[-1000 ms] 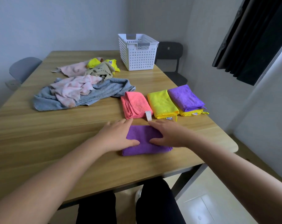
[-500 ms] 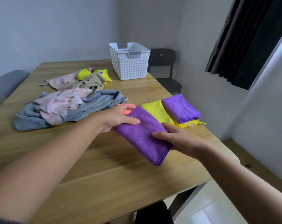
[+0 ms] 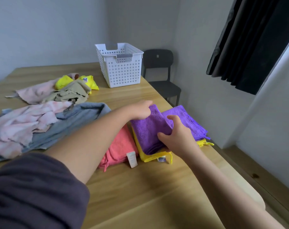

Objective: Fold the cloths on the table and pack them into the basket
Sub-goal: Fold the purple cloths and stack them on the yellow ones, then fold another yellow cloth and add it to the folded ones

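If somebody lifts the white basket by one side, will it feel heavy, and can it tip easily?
Probably light: the white basket looks like thin plastic full of holes, and no cloth shows through them. It may tip or slide easily, since it stands tall on the smooth wooden table. It should keep its shape, unlike the cloths.

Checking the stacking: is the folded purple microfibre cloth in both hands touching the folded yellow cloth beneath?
Touching. Head view: purple cloth lies directly on yellow cloth, no gap.
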Demonstrator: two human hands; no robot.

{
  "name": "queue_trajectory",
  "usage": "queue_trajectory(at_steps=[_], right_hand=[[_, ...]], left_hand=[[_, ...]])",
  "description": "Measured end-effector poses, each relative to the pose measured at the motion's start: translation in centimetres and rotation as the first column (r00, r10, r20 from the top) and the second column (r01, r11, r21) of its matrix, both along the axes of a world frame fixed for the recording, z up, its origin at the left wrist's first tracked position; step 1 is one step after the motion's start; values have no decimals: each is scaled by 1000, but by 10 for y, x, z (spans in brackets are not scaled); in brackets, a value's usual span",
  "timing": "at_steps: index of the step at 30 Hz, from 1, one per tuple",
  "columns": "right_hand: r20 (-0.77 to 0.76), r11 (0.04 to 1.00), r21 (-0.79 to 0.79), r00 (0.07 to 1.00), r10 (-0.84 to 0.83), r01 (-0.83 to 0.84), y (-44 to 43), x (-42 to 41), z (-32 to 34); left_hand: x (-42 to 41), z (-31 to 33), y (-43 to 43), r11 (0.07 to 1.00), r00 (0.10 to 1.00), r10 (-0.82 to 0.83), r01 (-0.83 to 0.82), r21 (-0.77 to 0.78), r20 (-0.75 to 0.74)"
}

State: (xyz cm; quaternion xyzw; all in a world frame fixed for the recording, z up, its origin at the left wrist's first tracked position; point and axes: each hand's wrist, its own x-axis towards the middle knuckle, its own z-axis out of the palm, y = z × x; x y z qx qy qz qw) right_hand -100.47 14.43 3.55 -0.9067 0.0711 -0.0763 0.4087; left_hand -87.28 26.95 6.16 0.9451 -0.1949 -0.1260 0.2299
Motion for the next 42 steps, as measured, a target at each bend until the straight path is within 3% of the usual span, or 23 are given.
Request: queue_trajectory(at_steps=[3, 5, 7, 10, 12, 16, 18, 21, 24, 27, 30, 35, 38, 42], right_hand=[[-11, 972, -236, 1000, -21, 18, 5, 0, -6], [29, 873, -484, 998, -54, 61, 10, -5, -8], [179, 738, -655, 982, -59, 164, 15, -9, -11], [296, 595, -777, 953, 62, 203, 13, -4, -22], [218, 559, -823, 965, 145, 102, 13, -2, -25], [-144, 488, -846, 973, 180, -215, 14, -5, -23], [-235, 492, -816, 952, 197, -303, 8, -3, -21], [-217, 563, -768, 951, 220, -305, 6, -5, -9], [-212, 642, -701, 950, 227, -310, 15, -6, 12], [-154, 652, -707, 959, 239, -275, 36, 2, 32], [-105, 645, -706, 945, 311, -291, 74, 30, 44], [-150, 581, -705, 886, 438, -407, 142, 108, 46], [-205, 560, -663, 840, 503, -497, 186, 156, 38], [-257, 579, -607, 824, 506, -544, 226, 201, 26]], left_hand=[[0, -17, -9, 999, 999, -33, 32, 28, 30], [-6, -30, -11, 996, 994, -49, 42, 73, 99], [-13, -40, -11, 995, 963, -47, 21, 102, 263], [-13, -45, -3, 1000, 891, -5, -6, 23, 454], [-13, -48, 5, 995, 899, -6, -37, 90, 437], [-11, -56, 13, 981, 961, 5, -59, 188, 276], [-12, -53, 13, 979, 975, 16, -60, 193, 223], [-19, -42, 16, 990, 967, 39, -71, 120, 253], [-26, -25, 36, 990, 933, 141, -123, -75, 331], [-22, -16, 78, 958, 858, 255, -163, -235, 445], [-1, -14, 136, 917, 767, 392, -282, -281, 507], [47, -10, 220, 847, 672, 498, -513, -140, 549], [74, -18, 258, 849, 784, 458, -525, 54, 419], [87, -32, 282, 896, 915, 315, -375, 239, 251]])
